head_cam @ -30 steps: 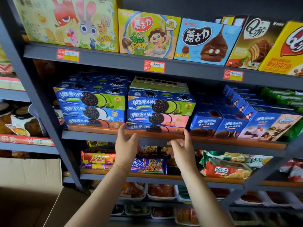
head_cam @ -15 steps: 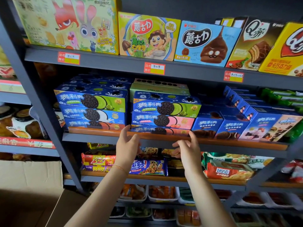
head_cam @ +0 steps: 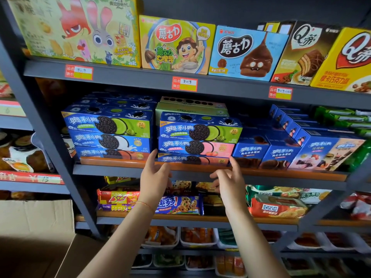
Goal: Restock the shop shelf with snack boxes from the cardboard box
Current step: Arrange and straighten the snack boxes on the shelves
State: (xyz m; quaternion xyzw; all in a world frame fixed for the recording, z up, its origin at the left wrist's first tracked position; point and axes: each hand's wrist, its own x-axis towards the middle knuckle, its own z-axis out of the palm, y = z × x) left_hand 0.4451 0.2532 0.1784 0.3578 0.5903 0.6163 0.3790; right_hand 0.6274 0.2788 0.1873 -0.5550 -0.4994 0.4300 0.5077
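Observation:
Two stacks of blue Oreo boxes sit on the middle shelf (head_cam: 124, 170). The centre stack (head_cam: 197, 141) has a green-cream box on top, a pink one under it and a third at the bottom. The left stack (head_cam: 109, 135) stands beside it. My left hand (head_cam: 154, 177) is raised at the shelf's front edge, fingers straight, its fingertips touching the lower left corner of the centre stack. My right hand (head_cam: 228, 181) is at the stack's lower right corner, fingers relaxed, holding nothing. A cardboard box (head_cam: 36, 219) stands on the floor at the lower left.
Smaller blue Oreo boxes (head_cam: 267, 153) fill the shelf right of the centre stack. The upper shelf carries large snack boxes (head_cam: 176, 45). Below are biscuit packets (head_cam: 178, 204) and trays of packaged food. A grey upright (head_cam: 46, 141) borders the bay on the left.
The centre stack of Oreo boxes has shifted right, against the smaller blue boxes. Both hands moved right with it and now sit at its lower corners.

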